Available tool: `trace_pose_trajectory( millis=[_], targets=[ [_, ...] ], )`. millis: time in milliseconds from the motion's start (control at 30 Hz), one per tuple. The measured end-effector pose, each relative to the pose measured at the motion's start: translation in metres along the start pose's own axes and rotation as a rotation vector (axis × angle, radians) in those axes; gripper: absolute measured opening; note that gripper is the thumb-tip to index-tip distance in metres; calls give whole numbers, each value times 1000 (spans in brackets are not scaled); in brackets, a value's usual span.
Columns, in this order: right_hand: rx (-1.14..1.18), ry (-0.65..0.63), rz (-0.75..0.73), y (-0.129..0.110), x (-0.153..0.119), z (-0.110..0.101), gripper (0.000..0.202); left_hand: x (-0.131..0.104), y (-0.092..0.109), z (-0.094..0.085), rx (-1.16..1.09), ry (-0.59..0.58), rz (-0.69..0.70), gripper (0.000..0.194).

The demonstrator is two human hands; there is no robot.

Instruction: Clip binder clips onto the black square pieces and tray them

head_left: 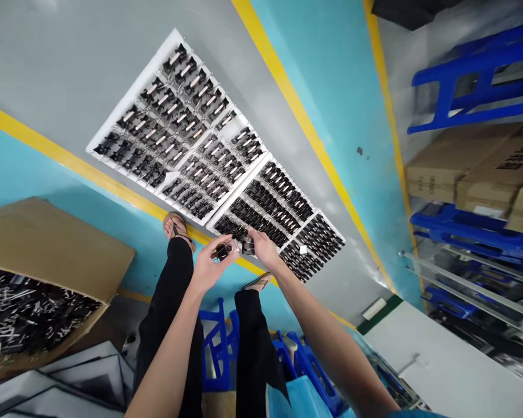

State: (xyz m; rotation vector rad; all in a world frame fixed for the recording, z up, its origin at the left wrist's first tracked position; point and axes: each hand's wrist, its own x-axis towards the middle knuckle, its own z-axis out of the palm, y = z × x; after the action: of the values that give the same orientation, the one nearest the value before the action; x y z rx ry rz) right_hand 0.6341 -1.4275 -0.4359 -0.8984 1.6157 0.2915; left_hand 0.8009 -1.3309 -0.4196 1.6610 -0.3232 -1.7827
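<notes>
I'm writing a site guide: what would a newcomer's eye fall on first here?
Probably the white trays around upper centre, filled with rows of dark parts. Just below the picture's middle, the left hand and right hand hold small dark pieces. At far left, an open cardboard box holds a dark, shiny heap.

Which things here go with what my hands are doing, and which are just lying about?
Likely in use:
Small dark metallic parts, left hand and right hand
White rectangular trays of similar parts

Probably lying about:
Blue plastic stools
Brown cardboard boxes, right
</notes>
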Motion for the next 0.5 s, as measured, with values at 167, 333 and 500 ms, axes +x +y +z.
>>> trace_pose_trajectory(
  millis=[167,333,500],
  targets=[
    [-155,-23,-59,7,-7,-5,65,-2,-3,6,173,-66,164,36],
    [-451,-23,-201,19,-12,-7,56,-5,-12,11,303,-145,275,35],
    [-675,-26,-255,28,-19,-5,43,-11,-22,15,358,-176,313,34]
  ],
)
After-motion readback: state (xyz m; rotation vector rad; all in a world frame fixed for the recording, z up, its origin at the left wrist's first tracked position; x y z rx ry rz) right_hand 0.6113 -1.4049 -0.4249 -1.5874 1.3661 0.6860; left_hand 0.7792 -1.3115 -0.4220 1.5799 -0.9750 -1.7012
